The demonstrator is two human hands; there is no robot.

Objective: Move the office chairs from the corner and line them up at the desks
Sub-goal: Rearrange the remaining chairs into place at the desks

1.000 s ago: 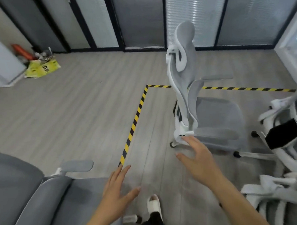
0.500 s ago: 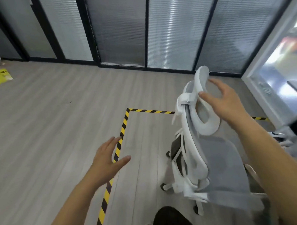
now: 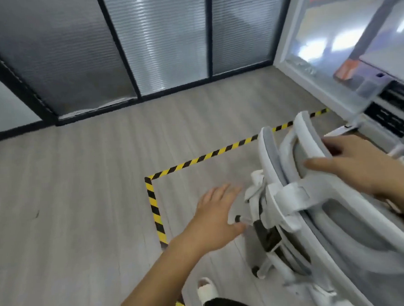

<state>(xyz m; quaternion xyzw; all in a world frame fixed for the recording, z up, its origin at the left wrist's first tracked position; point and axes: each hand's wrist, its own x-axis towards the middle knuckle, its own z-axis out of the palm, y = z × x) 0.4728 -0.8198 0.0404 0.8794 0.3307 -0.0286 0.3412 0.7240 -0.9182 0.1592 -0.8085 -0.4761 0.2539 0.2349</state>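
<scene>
A white-framed office chair (image 3: pixel 353 245) with grey mesh stands close at the right, its back towards me. My right hand (image 3: pixel 356 167) grips the chair's headrest (image 3: pixel 305 148), thumb on the near side and fingers curled over the far edge. My left hand (image 3: pixel 213 219) reaches in from the lower left with straight fingers. It is at the grey armrest (image 3: pixel 239 205) beside the back bracket, and contact is unclear. The chair's seat is hidden behind the backrest. One caster (image 3: pixel 257 269) shows low on the floor.
Yellow-black tape (image 3: pixel 153 201) marks a corner on the grey wood floor. Frosted glass panels with black frames (image 3: pixel 132 70) close the far side, and a white-framed glass wall (image 3: pixel 309 83) the right. Another chair's white and black parts (image 3: pixel 389 119) stand at the far right. My slippered foot (image 3: pixel 206 291) is below.
The view has swung right and closer to the chair. My right hand has closed round the headrest, and my left hand has moved right to the chair's back.
</scene>
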